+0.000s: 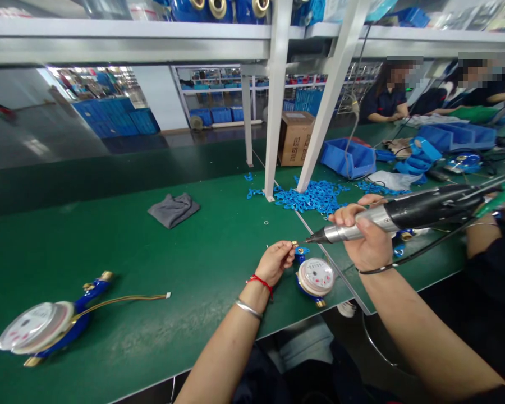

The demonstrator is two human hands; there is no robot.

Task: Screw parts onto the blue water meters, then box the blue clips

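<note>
A small blue-bodied water meter [315, 277] with a pale dial lies face up on the green bench [185, 264], close to its near edge, and everything else is best placed from it. The left hand [275, 261] sits just left of the meter, fingers pinched narrowly on the brass-coloured fitting at the meter's upper left end; the pinch looks meant to steady the body so it cannot roll or turn. What, if anything, sits between those fingertips is too small to tell. The right hand [364, 238] is above and to the right of the meter, wrapped fully around the silver barrel of an electric screwdriver [404, 216], whose dark tip points left and slightly down toward the pinched fitting, ending just short of it and clear of the dial. Its black cable trails back to the right, off the bench. Holding the tool near its nose probably gives finer aim. Far left of the meter lies a second, larger meter [42, 328] with a thin wire [126, 299] running from it. Beyond the meter, a grey cloth [173, 209] rests well apart, and a heap of blue plastic parts [313, 196] spreads around the white shelf posts [275, 112]. Other people sit at the far right.
</note>
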